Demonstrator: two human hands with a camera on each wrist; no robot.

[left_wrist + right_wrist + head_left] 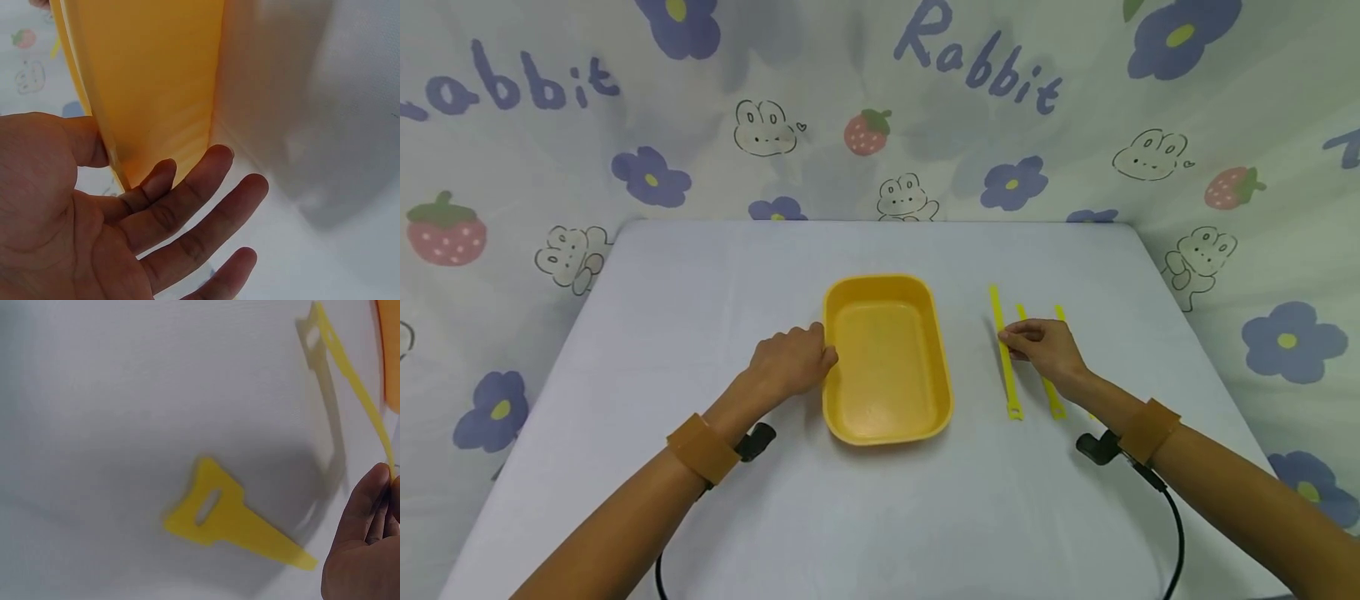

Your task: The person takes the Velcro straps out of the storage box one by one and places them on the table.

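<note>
My left hand [792, 358] grips the left rim of a yellow plastic tray [887, 432]. In the left wrist view, the thumb lies on one side of the tray's wall [162, 69] and the fingers [209, 234] on the other. Right of the tray, my right hand [1047, 350] pinches a thin, flat yellow saw-shaped piece [1007, 379] between thumb and fingertips. The right wrist view shows this piece [359, 390] edge-on above its shadow. A second yellow saw shape [231, 519] with a slotted handle lies flat there. Two strips [1056, 403] [1060, 312] lie partly behind the right hand.
A white-covered table [865, 525] lies under everything. Behind it and at its sides hangs a cloth [820, 75] printed with rabbits, flowers and strawberries. Each wrist wears a brown band [1150, 431] with a small black camera [1097, 447] and cable.
</note>
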